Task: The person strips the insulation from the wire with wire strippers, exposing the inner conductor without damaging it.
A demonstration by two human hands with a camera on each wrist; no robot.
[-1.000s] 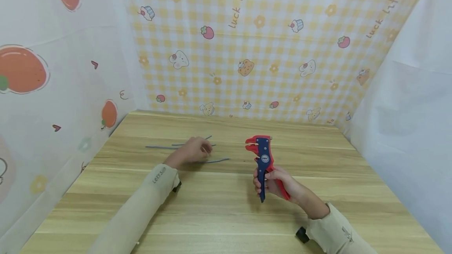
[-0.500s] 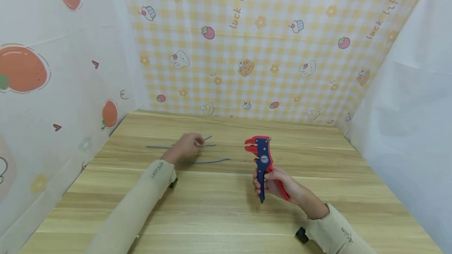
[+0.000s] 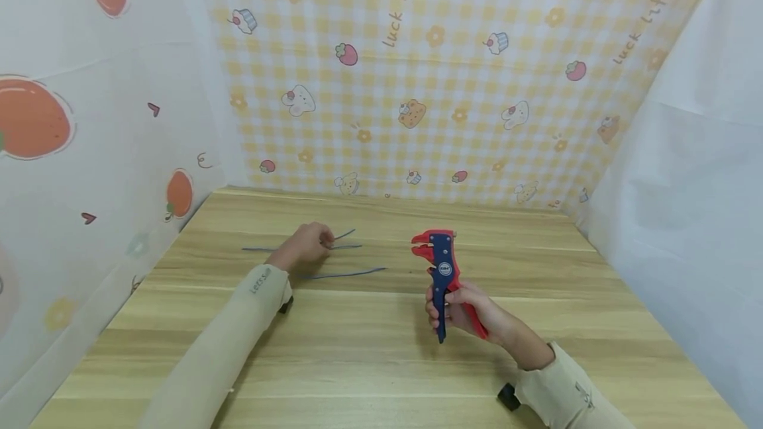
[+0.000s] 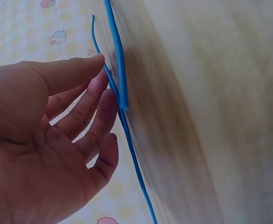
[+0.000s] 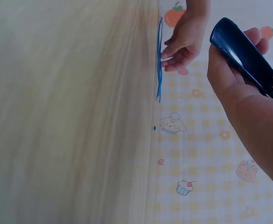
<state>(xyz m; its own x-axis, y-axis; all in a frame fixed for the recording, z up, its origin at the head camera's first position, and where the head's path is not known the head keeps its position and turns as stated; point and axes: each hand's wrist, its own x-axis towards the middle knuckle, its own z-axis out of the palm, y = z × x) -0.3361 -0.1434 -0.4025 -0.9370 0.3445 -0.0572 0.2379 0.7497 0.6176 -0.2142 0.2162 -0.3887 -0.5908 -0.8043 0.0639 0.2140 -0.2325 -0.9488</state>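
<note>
My right hand (image 3: pixel 471 313) grips a wire stripper (image 3: pixel 444 257) with red jaws and dark blue and red handles, held upright right of centre. In the right wrist view one dark handle (image 5: pixel 246 56) shows in the fingers. My left hand (image 3: pixel 305 243) reaches over thin blue wires at the left. In the left wrist view its thumb and index fingertips are right at a blue wire (image 4: pixel 135 161), with a gap between them and the other fingers loosely bent. Beside it runs another blue wire (image 4: pixel 118 51). A separate blue wire (image 3: pixel 348 275) lies nearer me.
The wood-grain table (image 3: pixel 369 356) carries a tiny blue piece (image 5: pixel 154 128) between the wires and the stripper. A yellow checked cloth (image 3: pixel 381 98) stands behind the table, with pale cloth walls at both sides.
My left hand has moved left and slightly away from me, off the nearest wire and onto the wires behind. My right hand with the wire stripper has stayed nearly still.
</note>
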